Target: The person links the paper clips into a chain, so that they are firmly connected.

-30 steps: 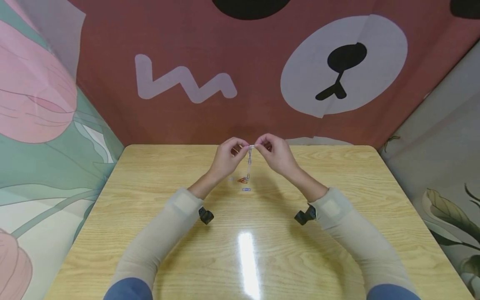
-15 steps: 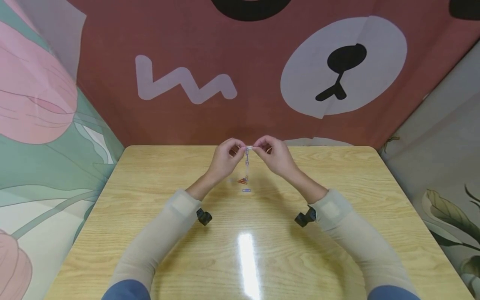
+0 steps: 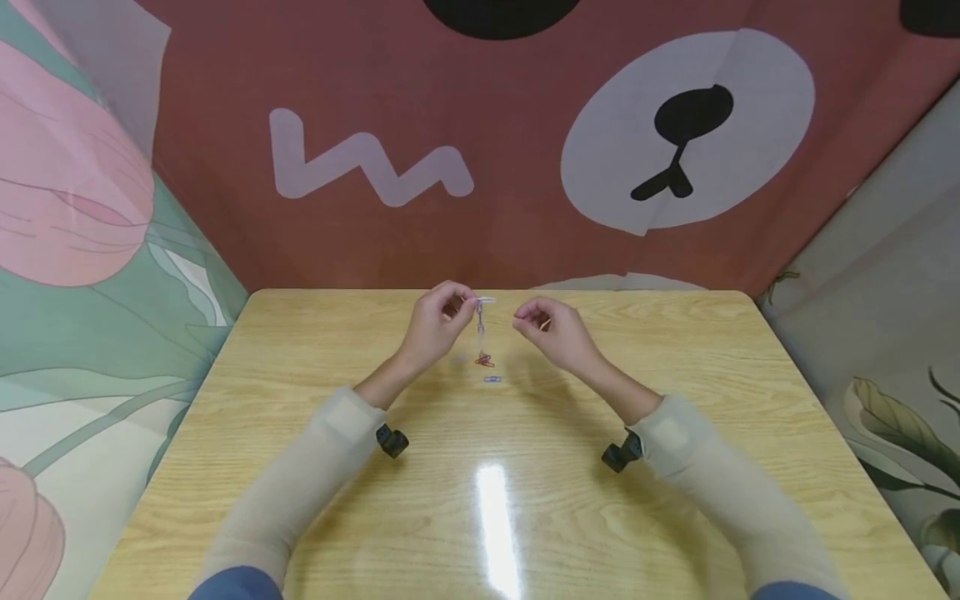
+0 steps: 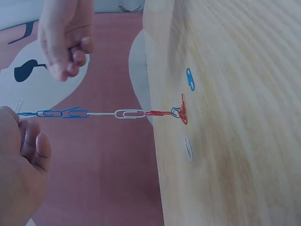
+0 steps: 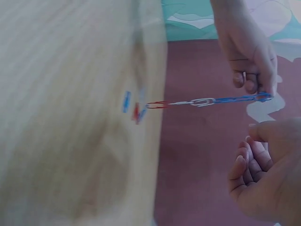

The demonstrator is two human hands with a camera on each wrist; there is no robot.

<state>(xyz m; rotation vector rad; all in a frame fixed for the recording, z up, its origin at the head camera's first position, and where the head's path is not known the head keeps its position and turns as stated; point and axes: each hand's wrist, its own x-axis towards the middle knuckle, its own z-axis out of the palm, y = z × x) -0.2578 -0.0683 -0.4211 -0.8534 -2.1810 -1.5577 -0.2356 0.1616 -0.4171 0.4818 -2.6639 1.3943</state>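
Observation:
A paper clip chain (image 4: 129, 113) of linked blue, white and red clips hangs from my left hand (image 3: 435, 323), which pinches its upper end between thumb and fingertips. A white paper clip (image 3: 487, 299) sticks out sideways at the top of it. The lower end reaches the table beside red clips (image 4: 184, 115). My right hand (image 3: 557, 335) is apart from the chain, to its right, with loosely bent fingers and nothing held. In the right wrist view its thumb and fingers stand apart.
A loose blue paper clip (image 4: 190, 79) and a loose white paper clip (image 4: 188, 148) lie on the wooden table (image 3: 420, 500). The table's far edge meets a red printed curtain (image 3: 360, 242).
My right hand has let go of the white clip at the chain's top and drawn back right and down. My left hand has shifted left and slightly lower with the chain.

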